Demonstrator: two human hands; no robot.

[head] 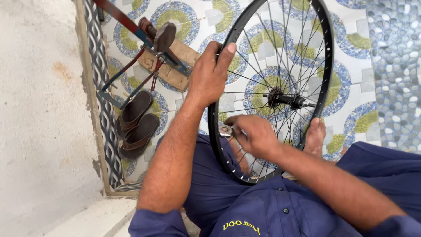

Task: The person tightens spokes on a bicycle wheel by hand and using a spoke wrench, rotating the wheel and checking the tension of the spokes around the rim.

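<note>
A black bicycle wheel rim (326, 66) with thin spokes and a hub (283, 100) stands upright between my knees. My left hand (210, 74) grips the rim at its upper left edge. My right hand (254, 136) is inside the wheel near the lower left of the rim, closed on a small metal spoke tool (226, 131) set against the spokes. My blue trousers and blue sleeves fill the bottom of the view. A bare foot (315, 136) rests behind the wheel.
A red and blue metal stand (144, 48) sits on a wooden board (175, 66) at upper left. A pair of brown sandals (136, 125) lies beside a patterned border (105, 109). A plain concrete wall (39, 109) is at left; patterned floor tiles (346, 105) lie beyond.
</note>
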